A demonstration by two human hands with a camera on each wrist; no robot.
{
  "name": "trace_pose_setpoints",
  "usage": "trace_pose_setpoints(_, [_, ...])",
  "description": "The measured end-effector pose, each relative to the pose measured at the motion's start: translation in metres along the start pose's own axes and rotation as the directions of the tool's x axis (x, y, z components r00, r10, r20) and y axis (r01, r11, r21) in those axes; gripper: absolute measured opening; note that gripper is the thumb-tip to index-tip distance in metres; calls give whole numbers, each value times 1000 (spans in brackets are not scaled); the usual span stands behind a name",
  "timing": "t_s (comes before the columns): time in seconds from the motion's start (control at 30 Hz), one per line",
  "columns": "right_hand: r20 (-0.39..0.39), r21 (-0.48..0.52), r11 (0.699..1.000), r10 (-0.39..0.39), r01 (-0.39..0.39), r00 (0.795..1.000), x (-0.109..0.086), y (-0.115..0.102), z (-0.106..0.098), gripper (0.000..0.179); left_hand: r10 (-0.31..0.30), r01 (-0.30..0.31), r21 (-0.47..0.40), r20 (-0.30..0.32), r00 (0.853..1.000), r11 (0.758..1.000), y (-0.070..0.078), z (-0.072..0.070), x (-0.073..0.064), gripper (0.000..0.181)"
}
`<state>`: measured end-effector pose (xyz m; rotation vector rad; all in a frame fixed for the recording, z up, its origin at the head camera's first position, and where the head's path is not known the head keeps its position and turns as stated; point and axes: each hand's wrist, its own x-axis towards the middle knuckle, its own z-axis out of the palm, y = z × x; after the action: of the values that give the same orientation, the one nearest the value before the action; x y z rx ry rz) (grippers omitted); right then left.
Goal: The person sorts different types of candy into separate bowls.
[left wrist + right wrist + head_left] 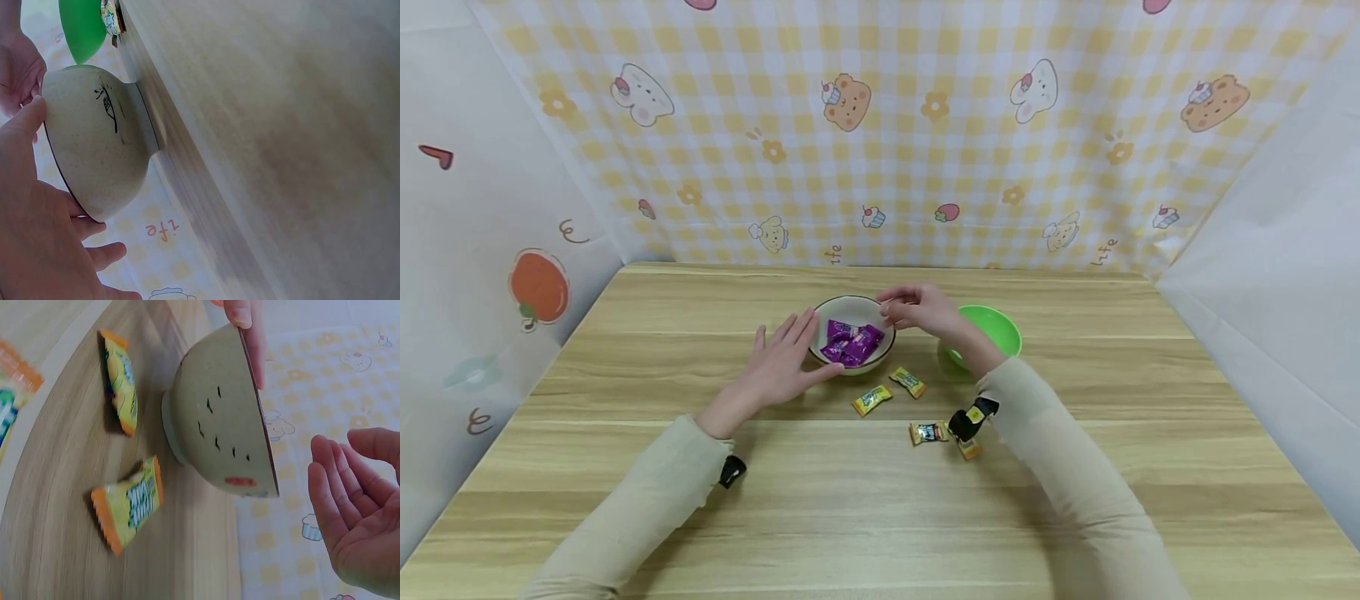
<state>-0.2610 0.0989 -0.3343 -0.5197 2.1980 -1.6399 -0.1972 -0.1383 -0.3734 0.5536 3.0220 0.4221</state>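
Observation:
A cream bowl (868, 312) with a dark rim stands near the table's far side, holding several purple-wrapped candies (853, 343). My left hand (778, 367) lies spread at its left side. In the left wrist view the thumb (32, 115) touches the rim and the fingers (106, 255) reach past it. At the bowl's right rim is my right hand (917, 308), fingers loosely bent. The right wrist view shows that hand (362, 506) with a bare palm, a little apart from the bowl (212, 412).
A green bowl (996, 325) stands to the right, partly behind my right forearm. Yellow-wrapped candies (872, 400) lie in front of the cream bowl. A candy with a dark label (928, 432) lies nearer, beside another (970, 448) partly covered by the wrist strap.

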Motion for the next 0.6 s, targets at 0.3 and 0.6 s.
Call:
trace_pose_setpoints(0.3, [37, -224, 965, -132, 137, 991, -19, -1, -18, 26, -2, 2, -7, 3, 1000, 1000, 0, 0, 0, 94])
trace_pose_setpoints(0.6, [103, -468, 844, -243, 263, 965, -46, -1, -39, 25, 3, -3, -2, -1, 1000, 1000, -1, 1, 0, 93])
